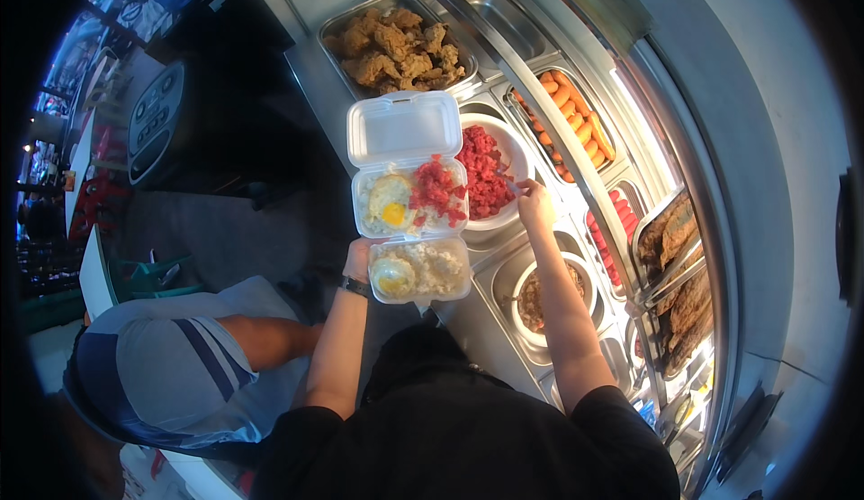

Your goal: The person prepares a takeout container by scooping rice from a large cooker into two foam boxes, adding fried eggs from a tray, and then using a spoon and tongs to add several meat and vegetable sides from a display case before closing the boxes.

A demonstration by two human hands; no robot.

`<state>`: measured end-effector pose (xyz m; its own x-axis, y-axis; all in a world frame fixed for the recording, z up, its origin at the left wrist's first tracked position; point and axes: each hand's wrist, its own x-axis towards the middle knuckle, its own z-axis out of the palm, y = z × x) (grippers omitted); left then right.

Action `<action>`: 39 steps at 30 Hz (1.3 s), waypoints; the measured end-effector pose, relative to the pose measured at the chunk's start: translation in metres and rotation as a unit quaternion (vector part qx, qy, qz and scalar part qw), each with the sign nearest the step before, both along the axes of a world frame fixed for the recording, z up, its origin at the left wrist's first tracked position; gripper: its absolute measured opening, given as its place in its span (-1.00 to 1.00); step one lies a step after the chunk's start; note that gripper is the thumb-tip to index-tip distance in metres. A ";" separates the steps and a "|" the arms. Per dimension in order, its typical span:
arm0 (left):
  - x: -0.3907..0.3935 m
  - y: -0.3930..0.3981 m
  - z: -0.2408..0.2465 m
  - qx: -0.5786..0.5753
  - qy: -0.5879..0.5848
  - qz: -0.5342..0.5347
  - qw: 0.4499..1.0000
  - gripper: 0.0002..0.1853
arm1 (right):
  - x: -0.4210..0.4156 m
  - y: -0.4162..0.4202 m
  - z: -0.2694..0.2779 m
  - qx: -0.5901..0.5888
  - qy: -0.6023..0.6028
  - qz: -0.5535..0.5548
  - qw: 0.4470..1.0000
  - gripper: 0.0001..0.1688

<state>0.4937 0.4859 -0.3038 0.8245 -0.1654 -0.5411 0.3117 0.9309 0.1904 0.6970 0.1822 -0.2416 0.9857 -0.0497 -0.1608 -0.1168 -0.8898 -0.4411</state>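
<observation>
My left hand [358, 262] supports white foam clamshell food boxes [405, 127] from the near left side; part of the hand is hidden beneath them. One compartment holds a fried egg [390, 206] on rice, with red diced meat [437, 193] beside it. The nearer compartment has white rice [435, 267] and another egg [394, 277]. Over a round white bowl [507, 137] of red chopped meat [480, 176], my right hand [535, 204] grips a small utensil [509, 184]. Its tip reaches the meat; its exact kind is unclear.
Fried chicken [398, 48] fills a steel pan ahead. A metal rail [540, 98] crosses before sausages [574, 122], red hotdogs [614, 230] and fried fish [675, 237]. A bowl of cooked meat [533, 301] lies under my right forearm. Another person [175, 372] is close on my left.
</observation>
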 end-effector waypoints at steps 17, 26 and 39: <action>0.024 -0.010 0.017 -0.004 -0.037 0.031 0.999 -0.51 | -0.040 -0.019 0.054 0.315 0.031 -0.075 0.946 -0.70; 0.047 -0.026 0.027 -0.004 -0.011 0.001 1.000 -0.51 | -0.078 0.040 0.146 0.308 0.028 0.024 0.951 -0.71; 0.055 -0.039 0.034 -0.030 -0.017 -0.009 0.999 -0.48 | -0.085 0.055 0.130 0.234 -0.064 0.049 0.969 -0.71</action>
<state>0.5483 0.4464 -0.2702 0.8385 -0.2110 -0.5024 0.3227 0.9352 0.1458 0.6122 0.2375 -0.1112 0.9953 0.0946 -0.0196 0.0405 -0.5926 -0.8045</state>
